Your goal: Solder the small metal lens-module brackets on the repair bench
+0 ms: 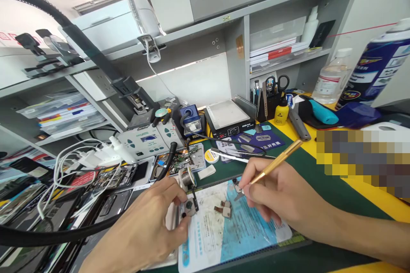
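Note:
My right hand point(272, 196) grips a precision knife point(276, 161) with a gold handle, its small pointed blade angled down over the blue side of a printed work mat point(211, 239). A small dark and silver part point(236, 183) lies by the blade, partly hidden by my fingers. At the mat's left edge, my left hand point(156, 217) has thumb and index finger closed about a small phone camera module point(189, 207) with a dark strip. Between the two hands, another camera module point(225, 210) with a brown flex connector lies flat on the mat.
A solder spool point(186, 178) stands behind my left hand, near a tray point(200, 156) of small boards. Several phones point(92, 226) crowd the left side. A hot plate point(229, 115), yellow bottle point(281, 111) and spray can point(373, 68) stand at the back. A black hose point(64, 234) crosses the left foreground.

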Demonstrator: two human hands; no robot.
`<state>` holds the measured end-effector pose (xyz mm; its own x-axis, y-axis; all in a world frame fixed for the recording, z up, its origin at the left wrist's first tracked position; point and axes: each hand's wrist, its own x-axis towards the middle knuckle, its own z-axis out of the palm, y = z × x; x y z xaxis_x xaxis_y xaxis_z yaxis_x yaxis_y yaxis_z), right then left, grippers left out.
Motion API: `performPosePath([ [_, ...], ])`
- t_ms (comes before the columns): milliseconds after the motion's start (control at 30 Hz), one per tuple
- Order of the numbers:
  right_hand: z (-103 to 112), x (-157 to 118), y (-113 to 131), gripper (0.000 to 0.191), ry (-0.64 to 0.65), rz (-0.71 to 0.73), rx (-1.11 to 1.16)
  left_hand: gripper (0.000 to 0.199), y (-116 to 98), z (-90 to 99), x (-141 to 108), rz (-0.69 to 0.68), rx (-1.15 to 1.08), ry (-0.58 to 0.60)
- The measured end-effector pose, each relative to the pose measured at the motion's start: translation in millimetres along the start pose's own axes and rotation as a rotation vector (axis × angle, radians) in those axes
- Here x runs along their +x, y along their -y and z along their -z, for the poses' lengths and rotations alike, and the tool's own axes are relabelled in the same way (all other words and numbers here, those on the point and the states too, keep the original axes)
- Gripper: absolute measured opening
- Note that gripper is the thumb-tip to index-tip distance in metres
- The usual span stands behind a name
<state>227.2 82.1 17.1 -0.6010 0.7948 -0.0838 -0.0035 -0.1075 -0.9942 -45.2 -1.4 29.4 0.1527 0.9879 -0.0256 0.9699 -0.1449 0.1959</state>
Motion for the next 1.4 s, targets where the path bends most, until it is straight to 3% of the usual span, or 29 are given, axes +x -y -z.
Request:
performPosePath([
  [133,0,0,-1,0.015,0.000,0.002,-0.013,0.017,-2,1.0,1,0.030,-0.006,0.028],
  [333,-1,-1,-2,0.016,0.007,0.002,-0.005,0.017,-1,0.8,1,0.015,-0.032,-0.023],
  [600,-1,-2,-1,0.012,0.032,-0.002,-0.039,0.014,9,1.8,5,-0.031,0.074,-0.243],
  [933,-1,-1,-4,0.012,0.030,-0.027,-0.050,0.023,17,-5.3,18,0.051,0.088,-0.357],
  [1133,-2,-3,-5,0.010,0.050,-0.042,-0.039,0.023,24,-7.2,21,0.069,0.049,-0.365],
  [1400,-4,-4,-5,0.009,0.052,-0.034,-0.036,0.020,17,-12.3,27,0.049,-0.035,-0.392],
])
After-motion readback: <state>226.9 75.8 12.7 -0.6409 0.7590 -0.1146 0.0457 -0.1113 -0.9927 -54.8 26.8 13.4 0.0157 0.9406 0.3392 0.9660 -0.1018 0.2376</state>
